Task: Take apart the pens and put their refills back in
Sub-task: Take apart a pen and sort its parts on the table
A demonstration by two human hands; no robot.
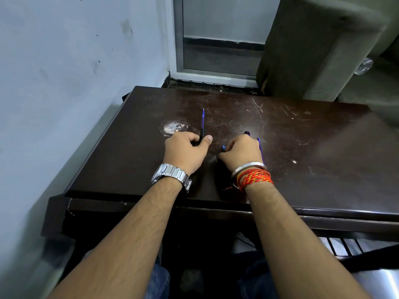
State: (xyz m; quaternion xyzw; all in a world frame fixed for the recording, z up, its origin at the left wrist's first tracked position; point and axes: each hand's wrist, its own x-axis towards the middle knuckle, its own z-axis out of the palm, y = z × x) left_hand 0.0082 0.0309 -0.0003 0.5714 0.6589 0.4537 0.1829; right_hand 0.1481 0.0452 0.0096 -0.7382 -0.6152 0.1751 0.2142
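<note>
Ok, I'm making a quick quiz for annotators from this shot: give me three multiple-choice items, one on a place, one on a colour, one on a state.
1. Where does the pen held by the left hand point?
A. away from the person
B. toward the wall at the left
C. toward the person

2. What colour is that pen's far part?
A. red
B. blue
C. green

3. How is the right hand?
A. flat and open
B. lifted off the table
C. closed around pen parts

Answers: 1 A, its tip lies beyond the hand. 2 B, the shaft shows blue. 3 C, blue pieces stick out both sides of the fist.
</note>
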